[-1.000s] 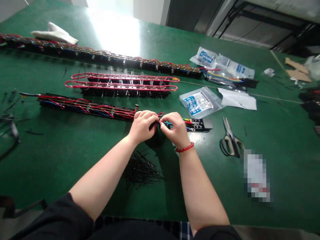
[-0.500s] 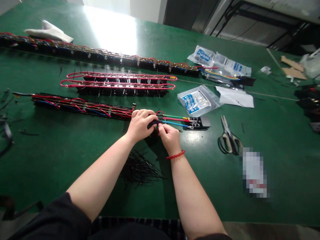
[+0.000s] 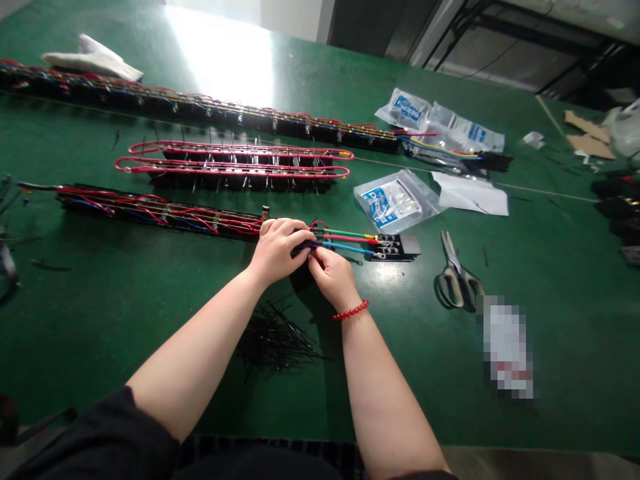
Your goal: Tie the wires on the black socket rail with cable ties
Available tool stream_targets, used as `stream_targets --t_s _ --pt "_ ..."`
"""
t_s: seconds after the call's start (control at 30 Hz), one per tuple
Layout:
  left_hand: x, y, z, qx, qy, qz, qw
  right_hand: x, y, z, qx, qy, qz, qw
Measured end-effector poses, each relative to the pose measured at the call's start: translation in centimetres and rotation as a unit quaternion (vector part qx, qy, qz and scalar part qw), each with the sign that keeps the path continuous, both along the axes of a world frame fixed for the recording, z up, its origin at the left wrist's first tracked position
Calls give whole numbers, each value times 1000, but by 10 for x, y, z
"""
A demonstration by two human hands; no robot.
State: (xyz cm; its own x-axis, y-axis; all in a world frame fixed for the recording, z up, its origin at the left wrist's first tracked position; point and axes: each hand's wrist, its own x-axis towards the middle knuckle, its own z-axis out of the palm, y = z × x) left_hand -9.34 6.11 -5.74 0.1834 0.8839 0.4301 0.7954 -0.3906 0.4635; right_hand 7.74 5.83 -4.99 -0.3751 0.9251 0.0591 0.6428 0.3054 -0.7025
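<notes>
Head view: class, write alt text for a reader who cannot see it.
A left hand grips a long black wired assembly on a green table, the right hand pinching beside it. Its green, red and blue cables extend rightward. Scissors lie farther right, thin black strips nearer the camera.

A white glove [image 3: 95, 59] lies by the far edge of the longest wired strip [image 3: 240, 115], while scissors [image 3: 456, 280] with their blades pointing away rest on the green tabletop [image 3: 410, 373], well apart from torn brown cardboard [image 3: 590, 137].
</notes>
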Motion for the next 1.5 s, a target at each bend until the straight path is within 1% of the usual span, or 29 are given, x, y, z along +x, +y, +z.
stream_targets --t_s 0.13,0.33,0.57,0.8,1.0,1.13,1.33,1.5 --pt "-1 1 -1 1 6 -1 1000 -1 1 -2 17 -33 12 999" --pt "0 2 -1 -4 6 7 1000 -1 1 -2 32 -58 19 998" --pt "1 1 0 -27 6 14 1000 -2 1 -3 45 -70 25 996" --pt "1 2 -2 -16 -4 12 1000 -2 1 -3 44 -74 30 996" --pt "1 2 -2 -17 -9 17 1000 -2 1 -2 36 -64 31 997" --pt "0 2 -3 -18 -11 18 1000 -1 2 -2 16 -9 26 1000" --pt "-1 4 -5 -21 -19 10 1000 0 2 -3 -10 61 -32 998" --pt "-2 4 -5 -20 -27 2 999 -2 -1 -3 -11 49 -48 998"
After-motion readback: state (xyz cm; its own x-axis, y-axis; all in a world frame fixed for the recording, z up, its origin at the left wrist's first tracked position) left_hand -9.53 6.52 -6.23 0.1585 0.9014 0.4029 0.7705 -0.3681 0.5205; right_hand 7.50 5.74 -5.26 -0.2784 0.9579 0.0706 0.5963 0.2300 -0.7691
